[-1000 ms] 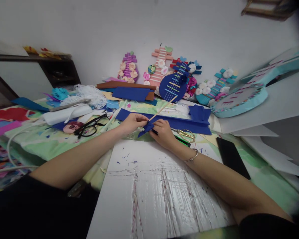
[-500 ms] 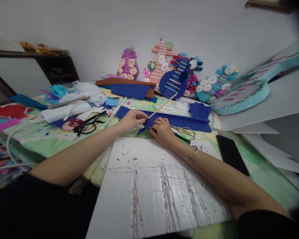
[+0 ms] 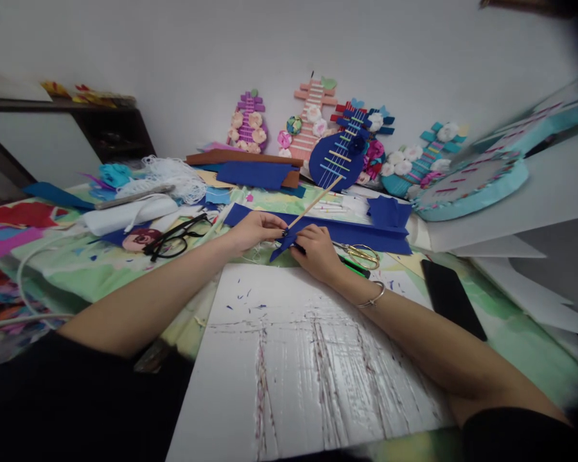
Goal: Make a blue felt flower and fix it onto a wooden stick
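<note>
In the head view, my left hand [image 3: 255, 232] pinches the lower end of a thin wooden stick [image 3: 316, 201], where dark blue paper meets it. The stick slants up to the right, away from me. My right hand [image 3: 319, 254], its fingers curled, grips the small piece of blue paper [image 3: 278, 251] right beside the left fingertips. One pointed corner of that paper sticks out below, between the hands. My fingers hide how paper and stick join. Behind both hands lies a long blue folded strip [image 3: 347, 232].
A scratched white board [image 3: 289, 378] lies under my forearms. Gold-handled scissors [image 3: 363, 255], a green-and-black cutter [image 3: 354, 266] and a black phone [image 3: 453, 298] are at right. Glasses [image 3: 176, 240] and white string [image 3: 168, 179] are at left. Paper instruments, including a blue one [image 3: 334, 160], lean on the wall.
Both hands stay almost in place, still holding the stick and blue paper. The stick's tilt shifts very slightly, and the whole view moves a little.
</note>
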`<state>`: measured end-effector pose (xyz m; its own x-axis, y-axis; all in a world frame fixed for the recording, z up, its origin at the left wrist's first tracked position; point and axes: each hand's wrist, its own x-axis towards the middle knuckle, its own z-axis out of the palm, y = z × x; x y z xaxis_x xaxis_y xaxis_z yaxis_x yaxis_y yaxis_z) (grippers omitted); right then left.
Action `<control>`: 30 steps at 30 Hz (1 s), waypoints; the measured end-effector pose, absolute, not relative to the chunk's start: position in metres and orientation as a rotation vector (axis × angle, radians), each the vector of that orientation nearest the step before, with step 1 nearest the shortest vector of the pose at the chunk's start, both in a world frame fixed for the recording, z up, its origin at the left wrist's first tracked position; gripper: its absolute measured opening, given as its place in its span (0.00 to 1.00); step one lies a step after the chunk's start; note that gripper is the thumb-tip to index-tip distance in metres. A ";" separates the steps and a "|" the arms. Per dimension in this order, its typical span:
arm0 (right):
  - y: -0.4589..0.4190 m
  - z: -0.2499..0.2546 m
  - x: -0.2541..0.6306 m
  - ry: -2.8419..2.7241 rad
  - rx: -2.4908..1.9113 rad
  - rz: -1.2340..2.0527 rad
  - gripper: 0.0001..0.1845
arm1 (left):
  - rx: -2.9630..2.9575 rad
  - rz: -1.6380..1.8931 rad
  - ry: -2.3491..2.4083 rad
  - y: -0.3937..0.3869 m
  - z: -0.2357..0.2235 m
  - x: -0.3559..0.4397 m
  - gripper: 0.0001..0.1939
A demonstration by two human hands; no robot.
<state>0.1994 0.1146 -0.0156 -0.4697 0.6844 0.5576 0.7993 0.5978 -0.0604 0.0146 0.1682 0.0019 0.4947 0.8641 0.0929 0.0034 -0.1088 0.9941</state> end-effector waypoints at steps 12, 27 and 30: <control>0.116 -0.016 0.199 -2.272 -1.155 -0.271 0.06 | 1.516 0.861 0.788 0.161 0.008 0.015 0.07; 0.113 -0.013 0.198 -2.261 -1.156 -0.263 0.06 | 1.561 0.891 0.783 0.162 0.007 0.016 0.10; 0.112 -0.013 0.198 -2.272 -1.145 -0.249 0.07 | 1.532 0.895 0.796 0.162 0.007 0.016 0.12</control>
<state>0.1982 0.1124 -0.0128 -0.4656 0.6759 0.5712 0.7835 0.6149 -0.0890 0.0161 0.1621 0.0074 0.4824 0.8685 0.1142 0.0118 -0.1368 0.9905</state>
